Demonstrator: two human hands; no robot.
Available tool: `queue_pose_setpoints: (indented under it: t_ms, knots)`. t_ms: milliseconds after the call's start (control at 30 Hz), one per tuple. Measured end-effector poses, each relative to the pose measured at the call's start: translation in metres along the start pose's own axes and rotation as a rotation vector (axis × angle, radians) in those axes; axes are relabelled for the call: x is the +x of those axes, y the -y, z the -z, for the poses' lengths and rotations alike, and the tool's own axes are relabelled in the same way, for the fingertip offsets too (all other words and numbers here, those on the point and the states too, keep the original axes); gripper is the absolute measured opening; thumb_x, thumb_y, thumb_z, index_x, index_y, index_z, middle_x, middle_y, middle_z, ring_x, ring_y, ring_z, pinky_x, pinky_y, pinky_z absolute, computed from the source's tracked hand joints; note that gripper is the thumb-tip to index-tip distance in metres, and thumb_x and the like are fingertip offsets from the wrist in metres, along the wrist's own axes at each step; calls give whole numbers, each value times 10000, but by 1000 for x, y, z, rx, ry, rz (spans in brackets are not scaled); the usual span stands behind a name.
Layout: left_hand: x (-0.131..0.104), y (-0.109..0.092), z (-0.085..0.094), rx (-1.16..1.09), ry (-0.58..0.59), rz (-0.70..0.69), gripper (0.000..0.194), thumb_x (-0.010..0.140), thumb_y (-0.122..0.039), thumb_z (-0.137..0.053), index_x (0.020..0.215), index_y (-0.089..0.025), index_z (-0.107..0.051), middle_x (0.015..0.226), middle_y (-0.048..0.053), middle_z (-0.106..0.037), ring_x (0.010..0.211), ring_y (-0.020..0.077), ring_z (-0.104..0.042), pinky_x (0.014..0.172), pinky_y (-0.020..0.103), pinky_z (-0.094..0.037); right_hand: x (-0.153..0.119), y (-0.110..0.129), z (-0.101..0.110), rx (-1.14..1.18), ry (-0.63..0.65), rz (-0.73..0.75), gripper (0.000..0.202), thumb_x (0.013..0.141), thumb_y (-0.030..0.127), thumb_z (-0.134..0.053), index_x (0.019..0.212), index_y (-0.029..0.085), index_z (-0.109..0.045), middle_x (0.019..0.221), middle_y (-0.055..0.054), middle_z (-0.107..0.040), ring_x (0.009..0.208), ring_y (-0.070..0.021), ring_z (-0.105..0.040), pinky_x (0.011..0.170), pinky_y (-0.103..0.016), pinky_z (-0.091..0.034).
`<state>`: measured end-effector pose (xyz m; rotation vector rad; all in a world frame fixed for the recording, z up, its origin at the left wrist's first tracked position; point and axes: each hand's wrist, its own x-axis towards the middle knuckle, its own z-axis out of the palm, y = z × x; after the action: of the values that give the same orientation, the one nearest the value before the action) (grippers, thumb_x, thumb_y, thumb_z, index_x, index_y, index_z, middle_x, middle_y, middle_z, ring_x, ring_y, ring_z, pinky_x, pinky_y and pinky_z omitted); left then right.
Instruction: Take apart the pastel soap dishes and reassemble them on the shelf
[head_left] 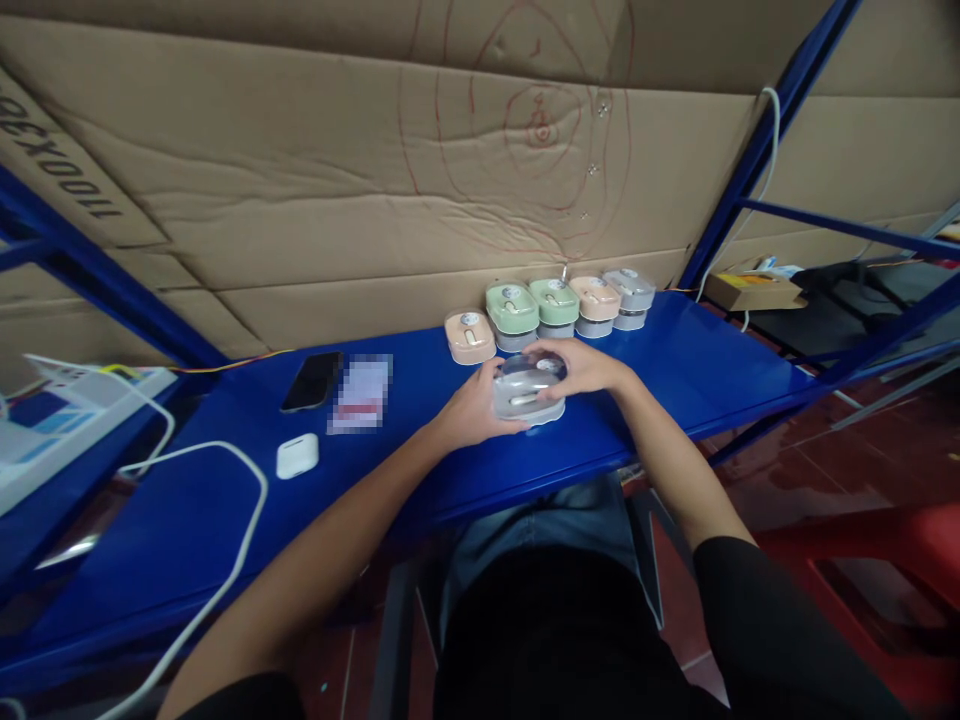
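Both of my hands are around a grey box with a clear lid (525, 390), just above or on the blue table (405, 460). My left hand (478, 408) grips its left side, with the thumb at the upper left edge. My right hand (577, 368) holds its right side, fingers over the top and front. Behind it stand similar boxes: a single pink one (470, 338), two green-topped stacks (512, 308) (555, 303), a pink-topped stack (596, 298) and a grey stack (630, 292).
At the left lie a black phone (313, 382), a blurred-out rectangle (361, 394) and a white earphone case (298, 456). A white cable (255, 520) crosses the table's left end. Cardboard (315, 180) lines the back; blue metal posts (739, 200) flank the table.
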<state>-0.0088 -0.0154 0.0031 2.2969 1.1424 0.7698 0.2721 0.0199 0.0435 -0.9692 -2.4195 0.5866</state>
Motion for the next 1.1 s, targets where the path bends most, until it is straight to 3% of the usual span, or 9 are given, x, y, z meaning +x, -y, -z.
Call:
queue_pose_setpoints:
  t_ms: [67, 200, 333, 533, 667, 800, 1100]
  knots:
    - [-1, -1, 2, 46, 14, -37, 1029, 728, -470, -1011, 1606, -218, -538, 1554, 193, -636, 1459, 415, -645, 1256, 587, -518, -6, -14, 13, -39, -30, -105, 777, 816, 575, -922, 1477, 221, -717, 1347, -111, -811, 1209, -329, -779, 1068, -480, -626]
    - [-4, -5, 1, 116, 75, -105, 559, 876, -498, -911, 1382, -283, -813, 1480, 136, -624, 1395, 359, -679, 1284, 522, -516, -18, -43, 30, -115, -48, -347, 760, 796, 566, -944, 1436, 209, -740, 1254, -121, -838, 1137, -356, -799, 1007, -517, -650]
    - [-4, -7, -1, 100, 72, -91, 419, 968, -498, -825, 1332, -294, -866, 1588, 132, -578, 1510, 379, -603, 1340, 539, -459, -22, -57, 30, -174, -53, -408, 856, 720, 484, -991, 1474, 182, -719, 1340, -162, -818, 1209, -392, -790, 1065, -553, -635]
    - [1, -4, 5, 140, -77, -31, 375, 1057, -487, -681, 1263, -238, -873, 1542, 135, -629, 1539, 357, -577, 1351, 501, -452, -20, -62, 27, -212, -14, -450, 991, 677, 479, -1027, 1549, 168, -674, 1433, -185, -782, 1276, -402, -773, 1122, -550, -610]
    - [5, 2, 15, 297, -208, 153, 342, 1018, -506, -712, 1117, -220, -870, 1516, 153, -636, 1477, 399, -610, 1300, 530, -505, -22, -68, 28, -217, -6, -440, 997, 667, 476, -1043, 1549, 182, -682, 1474, -188, -764, 1307, -407, -760, 1140, -561, -611]
    - [7, 7, 20, 408, -175, 293, 374, 985, -559, -723, 1073, -221, -855, 1420, 176, -656, 1414, 424, -639, 1223, 551, -561, -22, -75, 28, -244, -7, -408, 957, 674, 479, -1043, 1529, 212, -704, 1505, -177, -749, 1362, -432, -729, 1173, -613, -591]
    - [8, 12, 17, 471, -112, 342, 477, 965, -625, -723, 1127, -190, -834, 1322, 209, -668, 1297, 452, -682, 1148, 579, -579, -22, -73, 27, -255, 18, -438, 1020, 673, 501, -1039, 1571, 187, -673, 1527, -195, -721, 1414, -447, -683, 1219, -634, -554]
